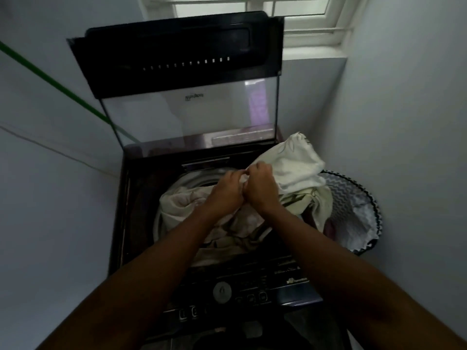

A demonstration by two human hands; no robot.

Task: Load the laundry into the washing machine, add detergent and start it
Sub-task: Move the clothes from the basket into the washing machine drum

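The washing machine, a dark top-loader, fills the middle of the narrow room, its glass lid propped upright at the far side so the drum stays reachable. The drum already holds a heap of pale, crumpled laundry up to its rim. To the right, just beside the machine, stands a round laundry basket with a zigzag lining; some cloth remains in it. A white printed sheet trails from the basket over the machine's right edge into the drum, likely mid-transfer. Above the drum, the left hand and right hand meet knuckle to knuckle, both pinching a fold of that sheet, probably to feed it in. The control panel lies nearest, untouched.
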